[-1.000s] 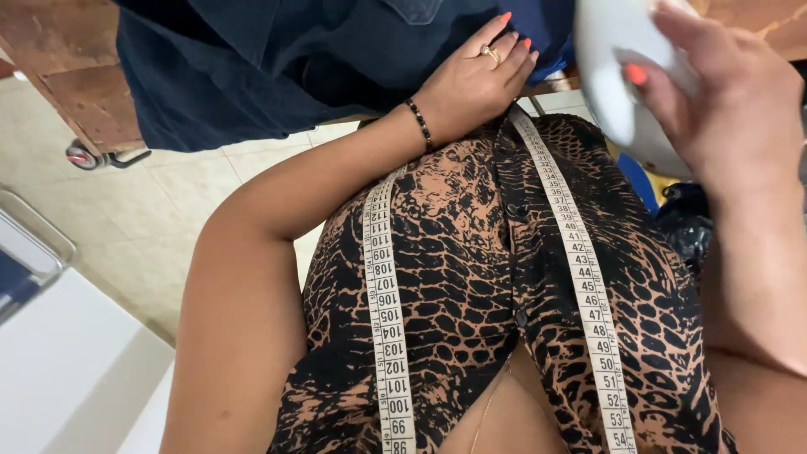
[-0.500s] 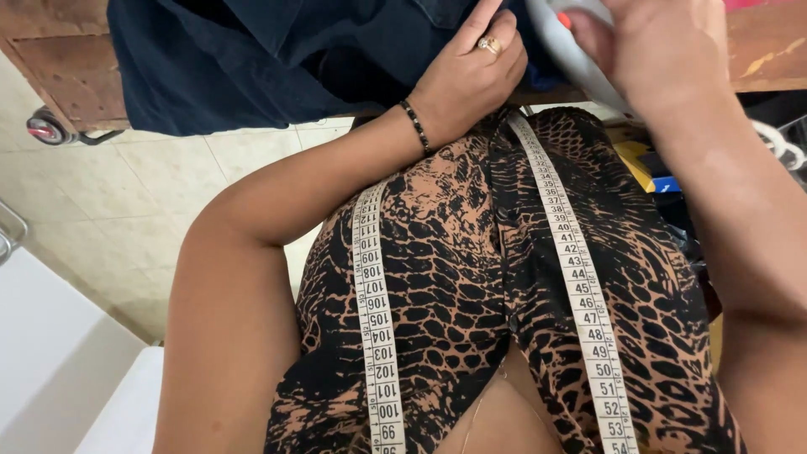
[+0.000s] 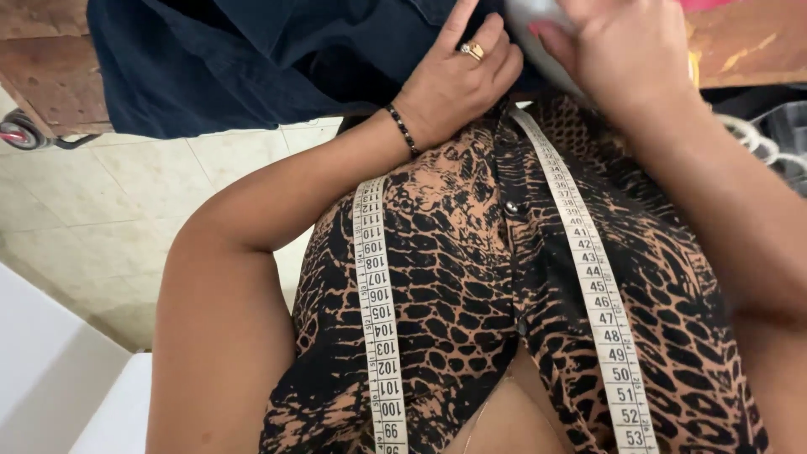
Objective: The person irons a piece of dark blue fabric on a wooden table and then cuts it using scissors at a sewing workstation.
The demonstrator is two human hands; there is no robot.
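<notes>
Pressing navy cloth (image 3: pixel 252 59) w/ flat open left hand (image 3: pixel 458 80); right hand (image 3: pixel 622 50) clasps white iron (image 3: pixel 538 25).

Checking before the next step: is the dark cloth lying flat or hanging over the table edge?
Hanging: the dark cloth drapes over the table edge; left hand rests on it.

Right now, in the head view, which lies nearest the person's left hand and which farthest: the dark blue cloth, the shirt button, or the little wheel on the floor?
From the left hand:
1. Dark blue cloth, under the fingers, touching.
2. Shirt button, just below the hand, on the patterned shirt.
3. Wheel, far left edge, on the tiled floor.
</notes>
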